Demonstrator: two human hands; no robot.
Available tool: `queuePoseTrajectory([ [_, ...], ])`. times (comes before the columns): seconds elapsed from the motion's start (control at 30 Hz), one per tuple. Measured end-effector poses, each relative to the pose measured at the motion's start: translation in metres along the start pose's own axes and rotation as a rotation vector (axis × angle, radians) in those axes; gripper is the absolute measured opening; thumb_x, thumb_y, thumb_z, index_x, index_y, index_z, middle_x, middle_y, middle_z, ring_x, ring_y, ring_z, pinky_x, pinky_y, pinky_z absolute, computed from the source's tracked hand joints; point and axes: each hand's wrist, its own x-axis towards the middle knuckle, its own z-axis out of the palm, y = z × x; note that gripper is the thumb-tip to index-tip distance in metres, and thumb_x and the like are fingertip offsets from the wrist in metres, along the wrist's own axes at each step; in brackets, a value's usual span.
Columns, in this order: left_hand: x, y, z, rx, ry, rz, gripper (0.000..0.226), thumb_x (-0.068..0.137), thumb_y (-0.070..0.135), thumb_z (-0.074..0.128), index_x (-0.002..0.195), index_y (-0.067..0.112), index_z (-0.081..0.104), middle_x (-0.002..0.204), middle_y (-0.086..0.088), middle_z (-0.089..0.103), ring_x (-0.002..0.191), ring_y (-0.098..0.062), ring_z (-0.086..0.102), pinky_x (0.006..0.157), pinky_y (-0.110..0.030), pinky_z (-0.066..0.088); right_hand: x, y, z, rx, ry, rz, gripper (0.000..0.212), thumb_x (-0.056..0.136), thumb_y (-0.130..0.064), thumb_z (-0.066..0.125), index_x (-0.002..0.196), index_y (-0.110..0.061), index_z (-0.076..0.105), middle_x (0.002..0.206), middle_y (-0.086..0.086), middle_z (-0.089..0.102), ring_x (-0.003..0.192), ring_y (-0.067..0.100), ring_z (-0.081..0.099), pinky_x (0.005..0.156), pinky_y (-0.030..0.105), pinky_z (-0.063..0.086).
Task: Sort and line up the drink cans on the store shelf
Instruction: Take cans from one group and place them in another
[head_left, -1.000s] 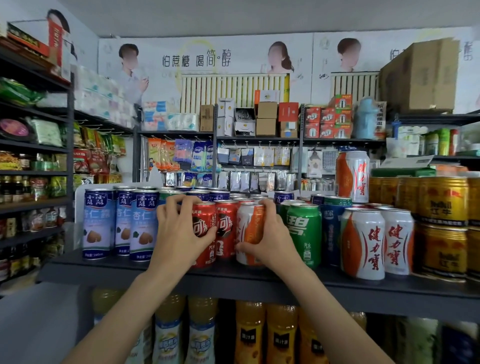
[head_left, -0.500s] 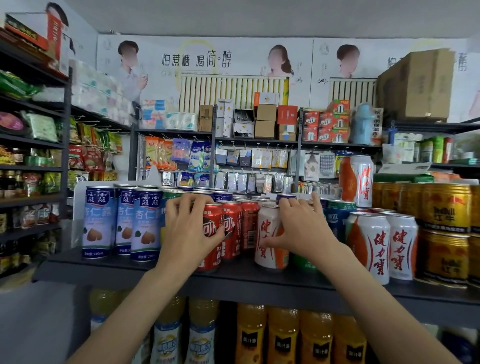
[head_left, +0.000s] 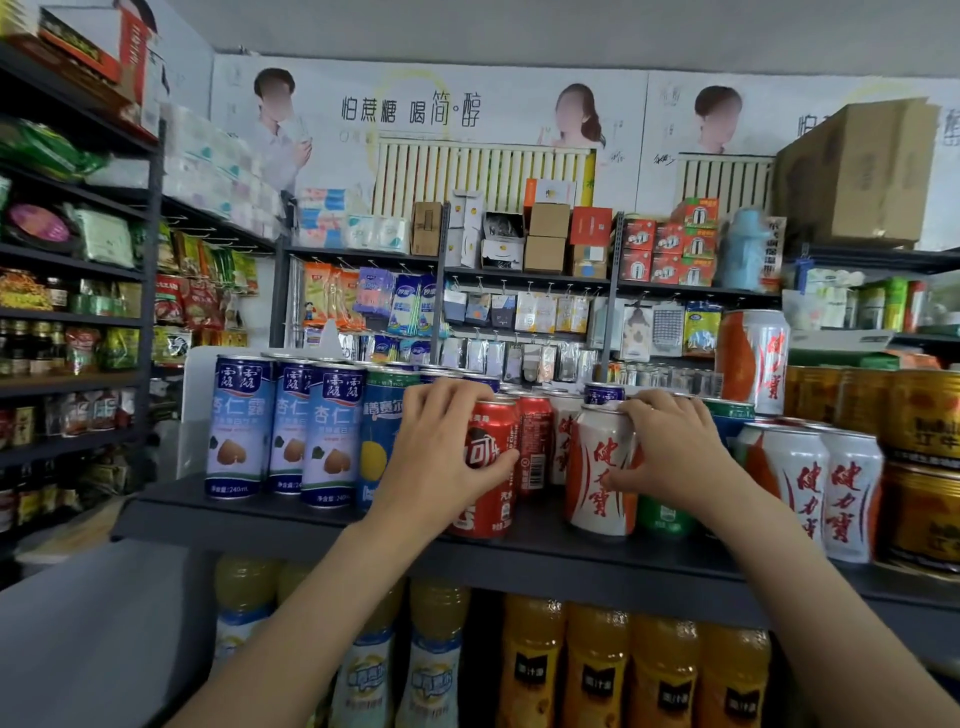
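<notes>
Left hand (head_left: 441, 457) wrapped round the front red cola can (head_left: 485, 467), fingers curled over its top rim and thumb across the label: a firm grip on that can, upright near the front edge of the dark shelf (head_left: 291, 519). Right hand (head_left: 670, 452) closed on the white-and-orange can (head_left: 597, 473) just to the right, fingertips hooked over its top edge and thumb pressed to its side, so this grip also holds a can, standing upright on the shelf with a narrow gap between it and the cola can. Behind the two, a second red can (head_left: 535, 441) and another white-and-orange can (head_left: 561, 441), close together. Partly hidden under the right wrist, a green can (head_left: 665, 514). To the left, three tall blue-and-white cans (head_left: 288, 426) lined up side by side, then a blue can with a green band (head_left: 376, 441) just beside the left hand. To the right, two more white-and-orange cans (head_left: 826, 488) standing together at the shelf front, one further white-and-orange can (head_left: 753, 358) set higher up behind them, and stacked gold cans (head_left: 924, 457) at the far right. Below the shelf, rows of orange juice bottles (head_left: 597, 670) and pale yellow bottles (head_left: 431, 649). In the background, racks with hanging packets (head_left: 410, 306) and small boxes (head_left: 545, 234), a large cardboard box (head_left: 857, 171) up top at the right
</notes>
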Motion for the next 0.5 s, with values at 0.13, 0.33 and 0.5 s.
queuePoseTrajectory([
  [0.13, -0.001, 0.0, 0.005, -0.042, 0.015, 0.01, 0.05, 0.079, 0.042, 0.064, 0.12, 0.023, 0.043, 0.116, 0.009, 0.037, 0.106, -0.001, 0.017, 0.092, -0.017, 0.021, -0.002, -0.002, 0.0, -0.052, 0.066, 0.021, 0.073, 0.07, -0.062, 0.066, 0.128, -0.02, 0.048, 0.131, 0.001, 0.037, 0.129, 0.022, 0.029, 0.116, 0.046, 0.005],
  [0.33, 0.001, 0.001, 0.005, -0.065, -0.005, 0.025, 0.048, 0.079, 0.044, 0.064, 0.116, 0.023, 0.043, 0.107, 0.014, 0.031, 0.105, 0.0, 0.018, 0.088, -0.017, 0.022, 0.005, -0.012, 0.011, -0.08, 0.101, 0.049, 0.062, 0.077, -0.049, 0.067, 0.129, -0.02, 0.046, 0.133, 0.0, 0.043, 0.133, 0.022, 0.031, 0.115, 0.05, -0.001],
  [0.5, 0.001, 0.002, 0.003, -0.075, -0.021, 0.026, 0.047, 0.079, 0.044, 0.065, 0.115, 0.023, 0.043, 0.109, 0.013, 0.034, 0.108, -0.004, 0.023, 0.087, -0.018, 0.022, 0.008, -0.015, 0.017, -0.113, 0.134, 0.058, 0.057, 0.08, -0.046, 0.065, 0.126, -0.018, 0.045, 0.127, -0.001, 0.05, 0.128, 0.02, 0.039, 0.115, 0.05, -0.004],
])
